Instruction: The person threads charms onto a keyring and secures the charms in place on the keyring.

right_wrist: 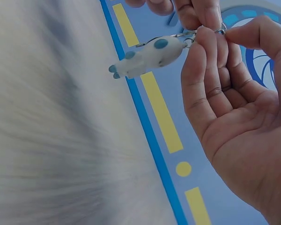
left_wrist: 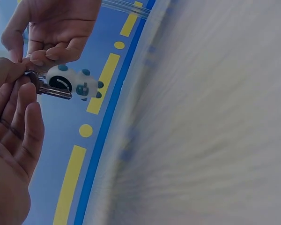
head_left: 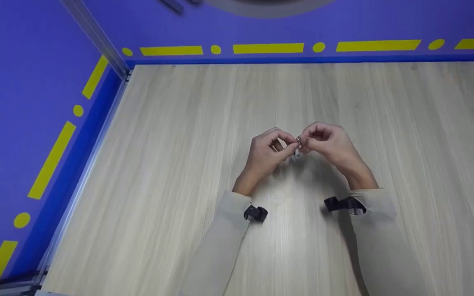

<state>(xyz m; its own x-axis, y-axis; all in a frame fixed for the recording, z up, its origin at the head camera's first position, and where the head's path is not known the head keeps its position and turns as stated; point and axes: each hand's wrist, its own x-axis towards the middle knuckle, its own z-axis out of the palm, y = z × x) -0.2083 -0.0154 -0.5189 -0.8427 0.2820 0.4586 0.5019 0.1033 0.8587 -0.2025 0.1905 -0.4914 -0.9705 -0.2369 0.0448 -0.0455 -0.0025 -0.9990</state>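
Both hands meet above the table, fingertips close together around a small key chain. My left hand (head_left: 265, 153) pinches a metal key (left_wrist: 57, 92) near its head; the blade sticks out past the fingers in the left wrist view. With thumb and fingers my right hand (head_left: 336, 147) pinches the metal key ring (right_wrist: 222, 30), mostly covered by fingertips. From a short chain link hangs a white toy figure (right_wrist: 161, 57) with blue ears and feet and a dark face panel, beside the key. In the head view the figure (head_left: 296, 153) shows small below the fingertips.
Under the hands lies a light wood-grain table (head_left: 171, 164). A blue panel (head_left: 261, 28) with yellow dashes and dots stands along its back edge, another blue wall (head_left: 27, 102) along the left. Each sleeve carries a black wrist camera mount (head_left: 256, 213).
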